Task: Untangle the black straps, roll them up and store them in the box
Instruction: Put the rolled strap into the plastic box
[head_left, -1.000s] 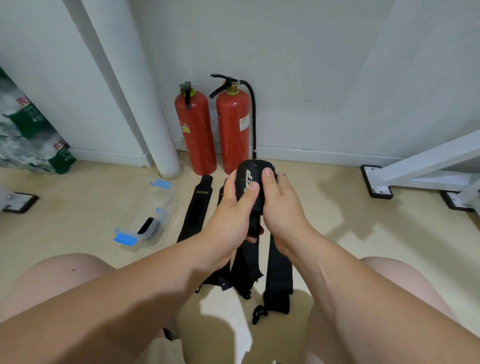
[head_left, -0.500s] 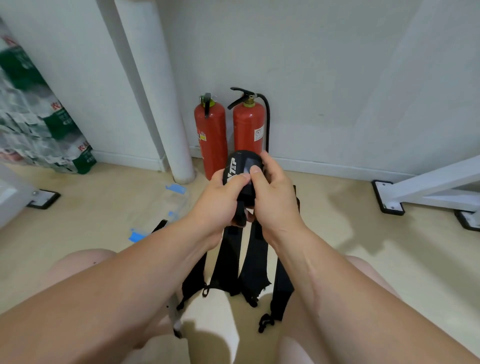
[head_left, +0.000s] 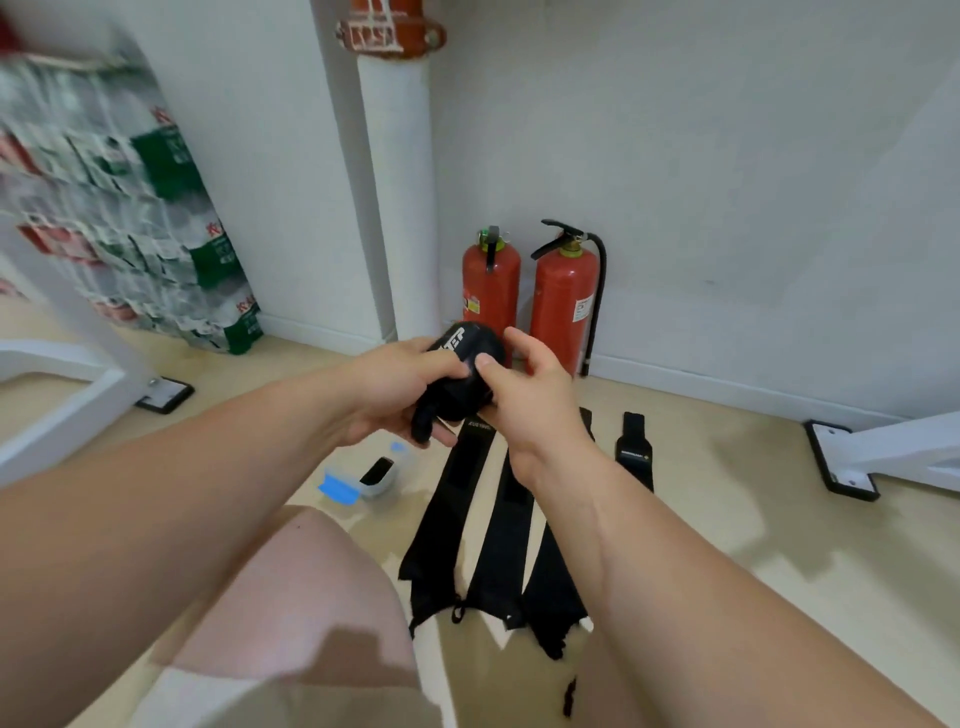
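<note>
The rolled strap (head_left: 464, 371) sits between both hands, held up over the floor, a tight black bundle with white lettering on its top. The left hand (head_left: 392, 389) grips it from the near left, thumb across the top and fingers curled underneath. A short loose end of the strap (head_left: 423, 423) pokes out between those fingers. The right hand (head_left: 532, 397) closes on the roll's other side. Its thumb presses the front face and its fingers wrap the far side, with the forefinger lifted a little above the bundle. Both forearms reach forward and meet at the roll.

This looks like the end of the rolling step for this strap. The roll is nearly complete and only the tail is left to tuck in. The next move probably calls for keeping the pinch firm so the coil does not spring loose, then carrying it down and to the left.

The box (head_left: 385, 487), clear with blue clips, lies on the floor there, below the left hand. Something dark is already inside it.

Under and past the right wrist, three flat straps (head_left: 457, 519) lie side by side on the floor, not yet rolled. A fourth strap (head_left: 634, 449) lies further right of the right hand. Two red fire extinguishers (head_left: 563, 306) stand against the wall just beyond the hands.
</note>
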